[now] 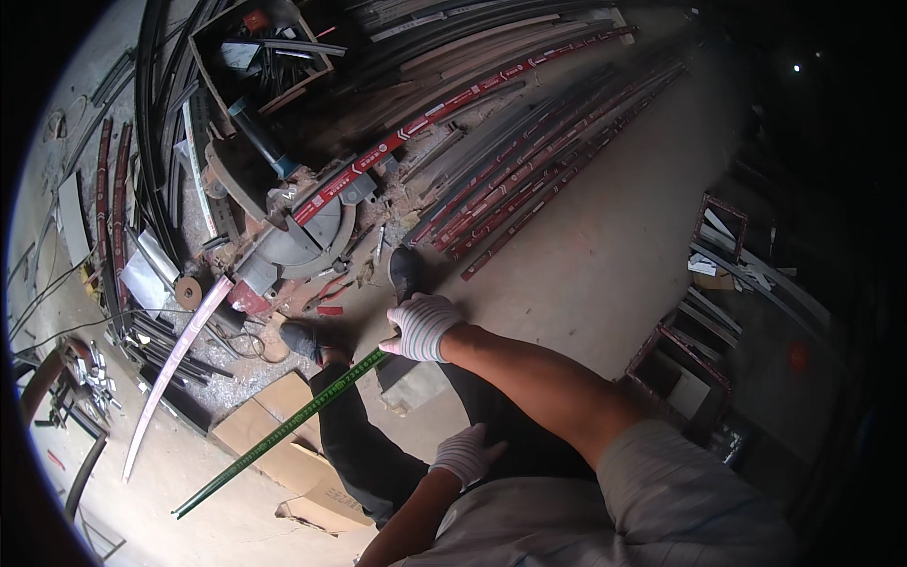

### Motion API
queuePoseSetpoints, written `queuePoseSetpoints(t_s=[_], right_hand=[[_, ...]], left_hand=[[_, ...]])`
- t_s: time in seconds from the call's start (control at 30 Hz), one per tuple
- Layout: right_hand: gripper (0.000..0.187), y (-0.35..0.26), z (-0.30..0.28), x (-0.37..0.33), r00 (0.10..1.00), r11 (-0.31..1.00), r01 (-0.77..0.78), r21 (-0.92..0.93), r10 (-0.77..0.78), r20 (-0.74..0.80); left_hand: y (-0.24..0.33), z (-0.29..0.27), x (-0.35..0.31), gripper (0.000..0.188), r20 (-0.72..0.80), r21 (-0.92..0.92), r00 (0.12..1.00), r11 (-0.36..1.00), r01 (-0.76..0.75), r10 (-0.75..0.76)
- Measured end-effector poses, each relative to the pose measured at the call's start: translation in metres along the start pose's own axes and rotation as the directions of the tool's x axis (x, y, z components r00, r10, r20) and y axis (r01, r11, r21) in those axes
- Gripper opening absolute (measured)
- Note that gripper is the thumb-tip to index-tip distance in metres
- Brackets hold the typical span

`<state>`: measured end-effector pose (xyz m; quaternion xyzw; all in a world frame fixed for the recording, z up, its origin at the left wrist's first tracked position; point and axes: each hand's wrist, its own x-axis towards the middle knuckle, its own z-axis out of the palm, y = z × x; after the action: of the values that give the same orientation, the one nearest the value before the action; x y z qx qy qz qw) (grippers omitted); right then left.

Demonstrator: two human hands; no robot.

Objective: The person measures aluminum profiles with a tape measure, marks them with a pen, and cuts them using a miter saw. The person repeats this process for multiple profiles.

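Note:
My right hand [425, 327], in a striped white glove, is closed around the near end of a tape measure [283, 430]. Its green blade runs out stiffly down to the left, over my leg and some cardboard; the case is mostly covered by my fingers. Close to my waist, my gloved left hand [467, 455] rests against my dark trousers with its fingers partly spread and nothing visible in them. In front of me stands a mitre saw [302, 231] with a teal handle. A long red-filmed strip [397, 142] lies across its base.
A pale strip [175, 378] slants down left of the saw. Red-handled pliers [331, 291] lie by my feet, near flattened cardboard [274, 411]. Bundled red-filmed strips [529, 180] stretch to the far right. A scrap box [213, 71] stands behind; metal frames [675, 364] sit at right.

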<state>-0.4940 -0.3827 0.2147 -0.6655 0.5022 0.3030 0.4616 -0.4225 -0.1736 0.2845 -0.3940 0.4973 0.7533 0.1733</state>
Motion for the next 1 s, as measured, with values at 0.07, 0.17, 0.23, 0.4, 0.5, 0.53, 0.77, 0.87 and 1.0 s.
queuePoseSetpoints(t_s=[0.07, 0.17, 0.23, 0.4, 0.5, 0.53, 0.77, 0.87, 1.0], right_hand=[[0.059, 0.002, 0.009, 0.002, 1.0, 1.0, 0.023, -0.018, -0.023, -0.009], [0.053, 0.0, 0.016, 0.002, 0.999, 1.0, 0.03, -0.002, -0.03, -0.024], [0.052, -0.005, 0.008, -0.001, 0.999, 0.999, 0.027, 0.031, -0.028, 0.029], [0.05, -0.013, 0.003, -0.004, 0.999, 0.999, 0.034, 0.011, -0.035, 0.034], [0.05, -0.022, -0.005, -0.005, 0.996, 0.999, 0.017, 0.036, -0.021, 0.086], [0.05, -0.025, -0.004, -0.004, 0.997, 0.999, 0.02, 0.035, -0.022, 0.071], [0.044, -0.026, 0.016, 0.016, 0.996, 0.998, 0.065, 0.011, -0.064, -0.062], [0.044, -0.022, 0.024, 0.034, 0.995, 0.997, 0.076, -0.002, -0.076, -0.071], [0.044, -0.005, 0.04, 0.07, 0.996, 0.998, 0.059, 0.007, -0.058, -0.066]], left_hand=[[0.008, 0.002, 0.006, 0.057, 0.049, 0.069, 0.998, 0.997, 0.023, -0.026], [0.009, -0.003, 0.009, 0.051, 0.073, 0.092, 0.997, 0.996, 0.01, -0.017], [0.008, -0.003, 0.013, 0.049, 0.079, 0.115, 0.997, 0.993, -0.006, -0.003], [-0.005, -0.003, 0.009, 0.051, 0.113, 0.098, 0.986, 0.986, -0.136, 0.125], [-0.014, -0.004, 0.001, 0.055, 0.145, 0.059, 0.959, 0.966, -0.252, 0.242], [-0.02, 0.002, -0.004, 0.057, 0.089, 0.061, 0.944, 0.944, -0.324, 0.319], [-0.005, -0.042, -0.029, 0.044, 0.337, 0.052, 0.895, 0.943, -0.328, 0.293], [-0.03, -0.045, -0.011, 0.038, 0.23, 0.083, 0.924, 0.94, -0.331, 0.305], [-0.086, -0.07, 0.014, 0.032, 0.025, -0.174, 0.973, 0.959, -0.222, 0.23]])
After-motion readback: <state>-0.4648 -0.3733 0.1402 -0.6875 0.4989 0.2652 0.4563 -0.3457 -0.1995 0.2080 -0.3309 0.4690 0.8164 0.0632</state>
